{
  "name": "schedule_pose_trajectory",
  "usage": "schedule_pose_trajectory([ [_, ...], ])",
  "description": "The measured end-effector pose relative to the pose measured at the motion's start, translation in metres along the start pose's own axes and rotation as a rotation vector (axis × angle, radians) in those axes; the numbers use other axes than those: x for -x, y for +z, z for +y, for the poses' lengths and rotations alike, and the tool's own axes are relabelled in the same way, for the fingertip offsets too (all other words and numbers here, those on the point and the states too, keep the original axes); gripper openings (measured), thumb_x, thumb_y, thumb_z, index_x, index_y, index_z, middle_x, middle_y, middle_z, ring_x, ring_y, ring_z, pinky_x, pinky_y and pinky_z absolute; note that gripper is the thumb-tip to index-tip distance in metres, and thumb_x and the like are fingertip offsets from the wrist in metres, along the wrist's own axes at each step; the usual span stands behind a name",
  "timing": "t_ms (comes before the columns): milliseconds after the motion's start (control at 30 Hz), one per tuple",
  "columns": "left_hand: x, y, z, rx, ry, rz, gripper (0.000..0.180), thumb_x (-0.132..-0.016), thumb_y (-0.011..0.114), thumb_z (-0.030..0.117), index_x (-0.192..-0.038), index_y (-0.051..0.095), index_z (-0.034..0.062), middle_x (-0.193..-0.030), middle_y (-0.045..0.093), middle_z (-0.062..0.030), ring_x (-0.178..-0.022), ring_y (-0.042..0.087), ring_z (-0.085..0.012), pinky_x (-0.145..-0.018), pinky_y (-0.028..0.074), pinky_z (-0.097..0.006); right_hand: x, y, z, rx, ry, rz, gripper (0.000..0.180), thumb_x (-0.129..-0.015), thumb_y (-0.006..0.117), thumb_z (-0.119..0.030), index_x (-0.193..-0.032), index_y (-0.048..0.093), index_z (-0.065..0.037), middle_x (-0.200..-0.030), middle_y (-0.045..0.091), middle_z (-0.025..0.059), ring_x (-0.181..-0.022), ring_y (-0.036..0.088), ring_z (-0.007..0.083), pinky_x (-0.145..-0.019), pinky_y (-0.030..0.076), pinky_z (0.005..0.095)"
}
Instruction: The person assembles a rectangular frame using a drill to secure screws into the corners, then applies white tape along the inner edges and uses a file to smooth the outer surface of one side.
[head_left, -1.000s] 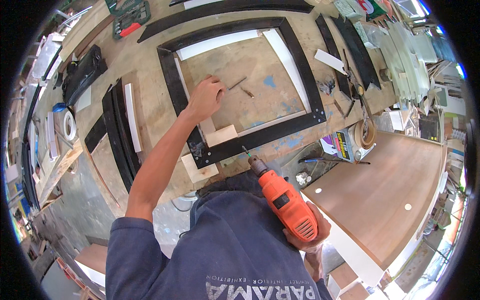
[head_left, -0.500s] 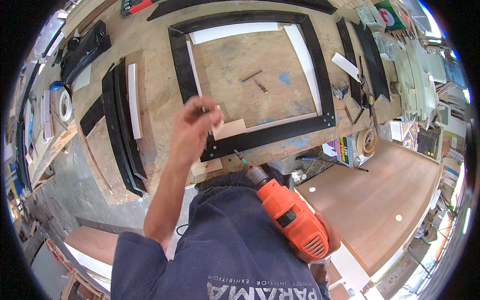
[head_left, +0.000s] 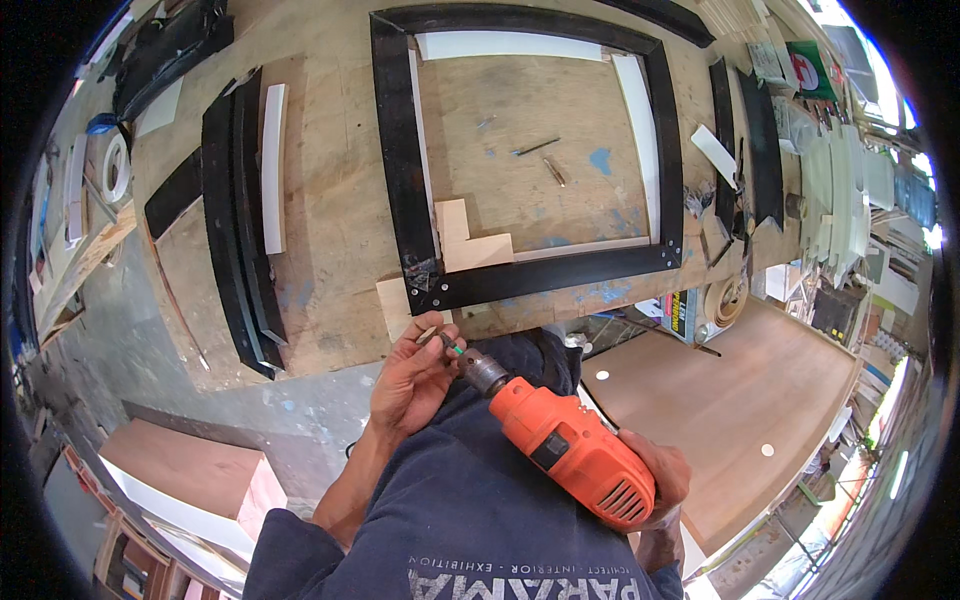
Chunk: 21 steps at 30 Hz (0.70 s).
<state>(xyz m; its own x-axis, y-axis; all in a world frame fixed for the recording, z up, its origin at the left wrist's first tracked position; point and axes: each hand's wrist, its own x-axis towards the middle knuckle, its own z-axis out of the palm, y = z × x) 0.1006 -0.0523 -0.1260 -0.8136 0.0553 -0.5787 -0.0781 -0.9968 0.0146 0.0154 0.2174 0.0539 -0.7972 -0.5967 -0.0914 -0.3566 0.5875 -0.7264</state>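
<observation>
My right hand [head_left: 657,472] grips an orange power drill [head_left: 572,450] held across my body, its metal chuck [head_left: 484,374] aimed up and left. At the front end of the drill's bit, my left hand [head_left: 408,378] is closed with fingertips pinched together. A small thing shows between those fingertips, too small to name. Just beyond, a black rectangular frame [head_left: 560,279] lies on the wooden worktable [head_left: 335,200], with screw heads at its near corners. Pale wood pieces [head_left: 478,251] sit inside its near left corner, and white strips [head_left: 510,46] line its inner sides.
Black strips [head_left: 232,220] and a white strip [head_left: 275,170] lie left of the frame. Two small slim pieces [head_left: 553,171] rest inside it. At right are more black strips [head_left: 765,150], a tape roll [head_left: 722,303] and a brown wooden panel [head_left: 735,385].
My left hand has come down from over the frame's near left corner to the drill's bit. The drill has shifted slightly left, and the view has moved.
</observation>
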Motion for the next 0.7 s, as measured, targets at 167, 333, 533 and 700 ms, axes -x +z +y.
schedule_pose_trajectory([
  [167,-0.002,-0.006,0.002,0.033,0.024,0.042,0.027,-0.103,0.062,0.009,-0.13,0.058,0.0069,-0.11,0.06,-0.0063,-0.102,0.062,-0.0199,-0.093,0.051,-0.034,-0.006,-0.001,-0.001,-0.006,-0.003,-0.063,0.063,-0.063,0.087,-0.022,-0.115,0.069,0.008,-0.092,0.076,0.0197,-0.077,0.077,0.0303,-0.068,0.06,0.0359],
  [333,-0.002,-0.006,0.003,-0.155,0.104,0.069,0.023,-0.103,0.062,0.01,-0.126,0.059,0.0078,-0.109,0.062,-0.0057,-0.1,0.062,-0.0182,-0.087,0.053,-0.032,-0.013,-0.001,-0.004,0.004,-0.004,-0.086,0.058,-0.066,0.085,-0.022,-0.112,0.069,0.008,-0.086,0.075,0.0176,-0.071,0.076,0.0284,-0.065,0.059,0.0353],
  [533,-0.002,0.006,0.01,-0.347,0.156,0.118,0.026,-0.098,0.071,0.008,-0.122,0.06,0.0077,-0.104,0.065,-0.0039,-0.095,0.063,-0.0138,-0.078,0.05,-0.027,-0.018,-0.004,-0.011,0.003,0.012,-0.098,0.059,-0.064,0.087,-0.021,-0.113,0.069,0.007,-0.09,0.075,0.0177,-0.075,0.077,0.0291,-0.067,0.06,0.0358],
  [700,-0.003,-0.004,0.014,-0.457,0.158,0.094,0.034,-0.095,0.075,0.011,-0.124,0.059,0.0079,-0.102,0.066,-0.0032,-0.09,0.062,-0.0125,-0.076,0.048,-0.026,-0.014,-0.012,-0.007,-0.062,0.013,-0.145,0.066,-0.061,0.091,-0.019,-0.118,0.068,0.005,-0.1,0.076,0.0205,-0.083,0.078,0.0312,-0.072,0.062,0.037],
])
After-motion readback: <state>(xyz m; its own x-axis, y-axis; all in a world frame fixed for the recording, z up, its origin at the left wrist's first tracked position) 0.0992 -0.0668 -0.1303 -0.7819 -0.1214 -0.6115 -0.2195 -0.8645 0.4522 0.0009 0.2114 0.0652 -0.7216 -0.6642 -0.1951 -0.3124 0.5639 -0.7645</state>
